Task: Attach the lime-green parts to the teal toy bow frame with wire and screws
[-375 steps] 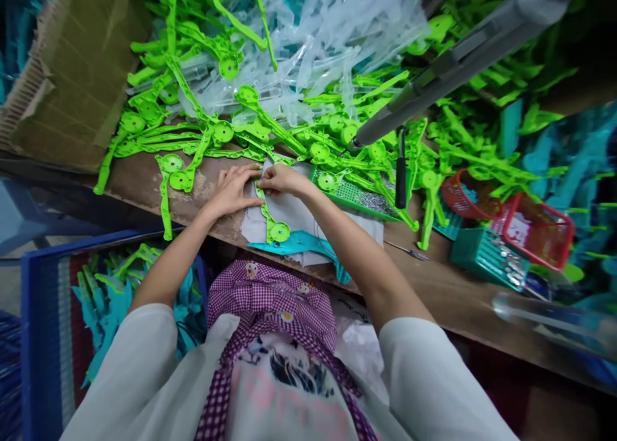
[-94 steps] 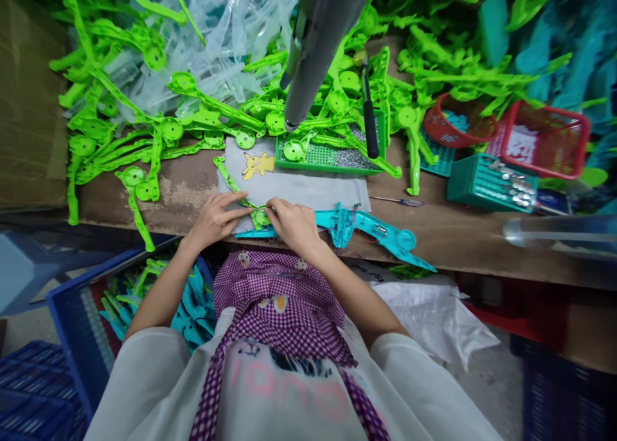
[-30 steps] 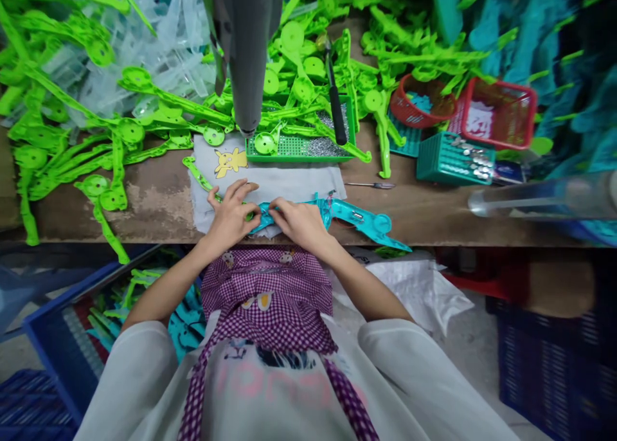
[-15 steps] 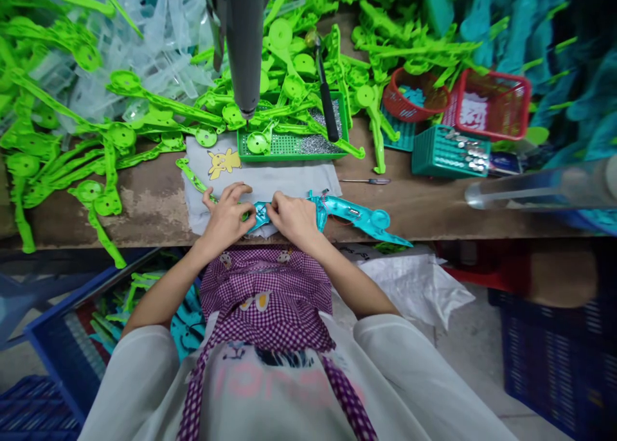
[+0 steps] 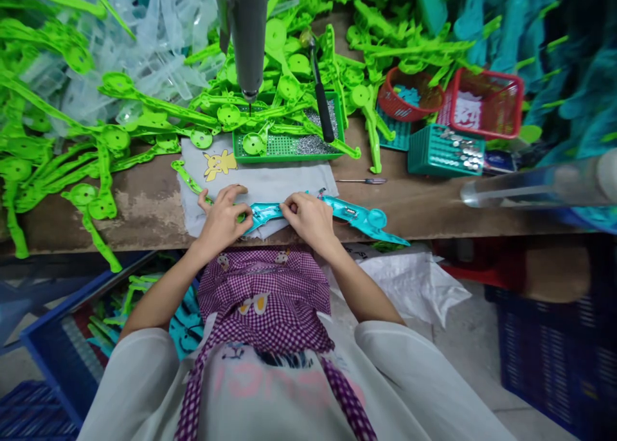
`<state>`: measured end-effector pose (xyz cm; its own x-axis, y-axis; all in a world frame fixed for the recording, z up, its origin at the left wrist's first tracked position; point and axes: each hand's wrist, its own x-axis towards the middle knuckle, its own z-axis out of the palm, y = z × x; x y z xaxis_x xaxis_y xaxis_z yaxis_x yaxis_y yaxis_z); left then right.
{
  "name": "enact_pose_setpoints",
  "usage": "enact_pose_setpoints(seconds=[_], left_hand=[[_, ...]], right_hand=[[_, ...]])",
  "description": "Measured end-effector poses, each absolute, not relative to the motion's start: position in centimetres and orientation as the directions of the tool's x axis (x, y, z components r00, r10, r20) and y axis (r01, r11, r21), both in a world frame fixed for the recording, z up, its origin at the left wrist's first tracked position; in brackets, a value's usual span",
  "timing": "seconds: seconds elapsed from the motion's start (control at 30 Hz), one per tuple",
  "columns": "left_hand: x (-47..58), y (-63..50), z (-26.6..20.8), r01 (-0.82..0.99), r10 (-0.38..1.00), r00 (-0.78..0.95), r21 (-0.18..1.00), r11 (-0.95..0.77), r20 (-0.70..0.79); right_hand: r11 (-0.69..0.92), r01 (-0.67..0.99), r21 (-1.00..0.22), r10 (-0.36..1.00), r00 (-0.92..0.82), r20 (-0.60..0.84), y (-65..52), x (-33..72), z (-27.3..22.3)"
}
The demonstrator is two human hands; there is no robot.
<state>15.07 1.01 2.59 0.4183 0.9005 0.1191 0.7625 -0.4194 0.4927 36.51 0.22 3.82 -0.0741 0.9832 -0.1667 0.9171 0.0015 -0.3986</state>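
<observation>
A long turquoise plastic shell (image 5: 359,217) lies along the front of the bench, its hollow inside facing up, with small metal parts and thin wires in it. My left hand (image 5: 222,217) grips its left end between thumb and fingers. Beside those fingers a bright green plastic arm (image 5: 186,176) sticks out to the upper left. My right hand (image 5: 311,219) pinches at the middle of the shell, fingertips together; whether a small piece is between them I cannot make out. Under the work is a grey cloth (image 5: 284,176) with a yellow cartoon figure.
A power screwdriver (image 5: 248,49) hangs above a green tray (image 5: 284,153) of screws. A black-handled hammer (image 5: 324,107) rests across the tray. Green parts (image 5: 116,139) pile up left and behind. Red (image 5: 515,110) and teal baskets (image 5: 429,155) stand right, near a thin screwdriver (image 5: 369,181).
My right hand has slid a little to the right along the shell, uncovering more of its middle. My left hand keeps its hold. The whole view has shifted slightly.
</observation>
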Motion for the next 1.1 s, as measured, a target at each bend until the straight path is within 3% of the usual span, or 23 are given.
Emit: enact_pose_setpoints(seconds=[0.2,0.37,0.5,0.63,0.77,0.9,0.97,1.1], left_hand=[[15.4,0.9,2.7,0.780,0.916,0.390,0.493,-0.385,0.098],[15.0,0.8,3.1,0.780,0.905,0.408,0.470,-0.413,0.119],[15.4,-0.5,3.2,0.808,0.906,0.383,0.410,-0.423,0.180],[17.3,-3.3,2.0,0.853,0.937,0.178,0.427,-0.299,0.300],[17.7,-6.3,-0.4,0.878,0.931,0.038,0.432,-0.205,0.364],[15.6,-11.0,-1.5,0.902,0.862,0.002,0.371,-0.221,0.508],[14.2,-13.3,-1.5,0.908,0.812,-0.058,0.368,-0.199,0.581],[11.4,-14.9,-0.8,0.904,0.804,-0.140,0.406,-0.135,0.578]], right_hand=[[0.018,0.939,-0.345,0.954,-0.120,-0.276,1.4,36.2,4.4],[0.100,0.928,-0.360,0.965,-0.179,-0.192,0.7,36.6,4.3],[0.179,0.820,-0.543,0.982,-0.181,0.050,-0.5,37.6,5.0],[0.251,0.579,-0.775,0.957,-0.028,0.289,0.6,36.8,8.0],[0.314,0.389,-0.866,0.935,0.031,0.353,2.2,33.0,9.3],[0.392,0.499,-0.773,0.919,-0.246,0.307,0.6,31.7,6.2],[0.472,0.585,-0.660,0.880,-0.361,0.309,-0.8,32.5,3.9],[0.586,0.685,-0.432,0.810,-0.493,0.317,-2.9,34.0,0.9]])
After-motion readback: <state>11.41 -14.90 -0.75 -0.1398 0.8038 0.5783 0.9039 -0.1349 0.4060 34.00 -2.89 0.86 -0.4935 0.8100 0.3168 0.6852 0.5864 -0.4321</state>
